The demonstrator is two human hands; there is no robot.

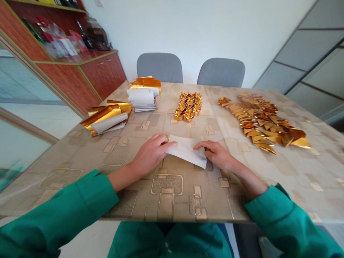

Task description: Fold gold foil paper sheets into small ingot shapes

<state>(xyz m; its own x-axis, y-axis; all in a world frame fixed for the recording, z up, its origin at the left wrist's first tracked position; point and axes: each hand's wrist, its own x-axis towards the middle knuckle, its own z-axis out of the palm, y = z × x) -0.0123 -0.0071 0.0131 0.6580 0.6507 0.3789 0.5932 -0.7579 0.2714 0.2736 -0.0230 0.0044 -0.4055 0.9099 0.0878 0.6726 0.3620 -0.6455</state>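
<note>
The left hand (152, 152) pinches the paper (184, 148) (the right hand's (218, 154) grip I can't tell); uneven pulling could crumple it.

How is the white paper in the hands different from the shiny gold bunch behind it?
The white paper shows a pale side; the gold bunch is shiny. The white paper is broad and mostly smooth; the gold bunch is many pointy pieces packed close together. The left hand and right hand touch the white paper; no hand touches the gold bunch. Both are over the same patterned tablecloth.
</note>
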